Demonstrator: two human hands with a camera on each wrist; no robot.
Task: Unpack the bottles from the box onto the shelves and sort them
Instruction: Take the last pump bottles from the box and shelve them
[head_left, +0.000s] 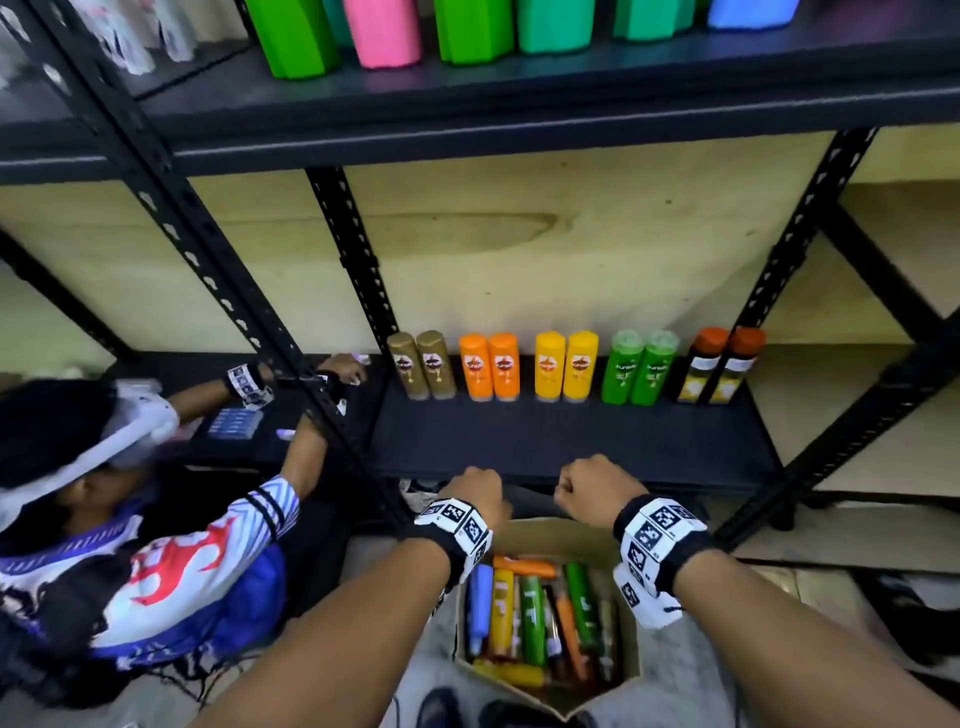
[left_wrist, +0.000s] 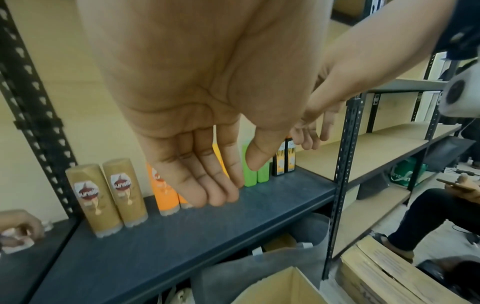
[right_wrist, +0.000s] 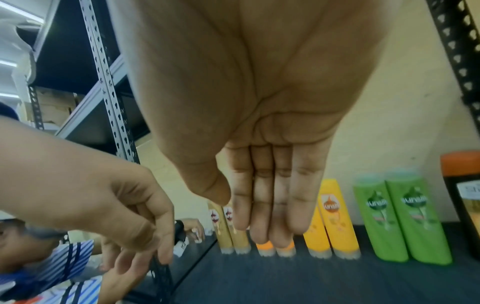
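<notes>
A cardboard box (head_left: 550, 535) on the floor below me holds several bottles (head_left: 540, 618) lying on their sides. On the dark shelf (head_left: 571, 441) stand pairs of bottles by colour: gold (head_left: 422, 371), orange (head_left: 489, 366), yellow (head_left: 566, 366), green (head_left: 639, 369) and dark ones with orange caps (head_left: 722, 364). My left hand (head_left: 475, 496) and right hand (head_left: 597, 488) hang side by side over the box's far edge, in front of the shelf's front edge. The wrist views show my left hand (left_wrist: 233, 181) and right hand (right_wrist: 246, 216) with straight fingers, holding nothing.
Another person (head_left: 130, 519) crouches at my left and reaches into the neighbouring shelf bay. Black perforated posts (head_left: 358, 270) frame the bay. The upper shelf (head_left: 519, 104) carries large coloured bottles. In the left wrist view, a seated person (left_wrist: 428, 216) and another cardboard box (left_wrist: 384, 277) are at the right.
</notes>
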